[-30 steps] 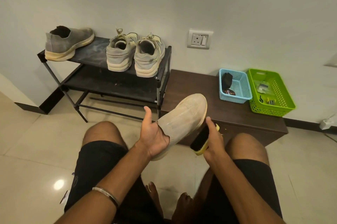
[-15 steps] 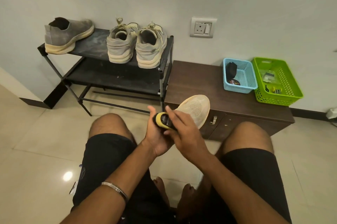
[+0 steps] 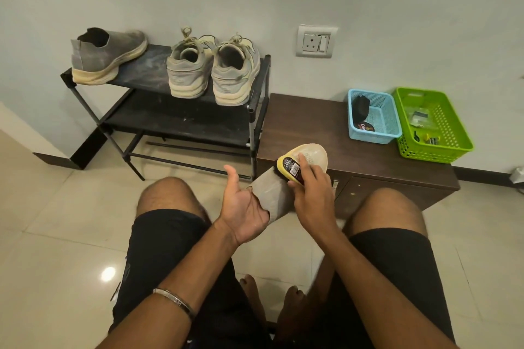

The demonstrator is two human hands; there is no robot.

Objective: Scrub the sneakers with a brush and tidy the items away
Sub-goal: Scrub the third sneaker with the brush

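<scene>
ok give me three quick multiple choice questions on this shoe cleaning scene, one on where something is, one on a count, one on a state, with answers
1. Where is the blue basket?
A. on the floor
B. on the brown cabinet, left of the green basket
C. on the shoe rack

2. How many shoes stand on the rack's top shelf?
A. one
B. three
C. five

3. What is the right hand doing?
A. hanging idle
B. reaching into a basket
C. holding the yellow brush against the sneaker

Answers: 1 B, it sits on the cabinet top beside the green one. 2 B, one grey shoe plus a laced pair. 3 C, fingers curl round the brush, bristles on the shoe that the left hand holds.
</scene>
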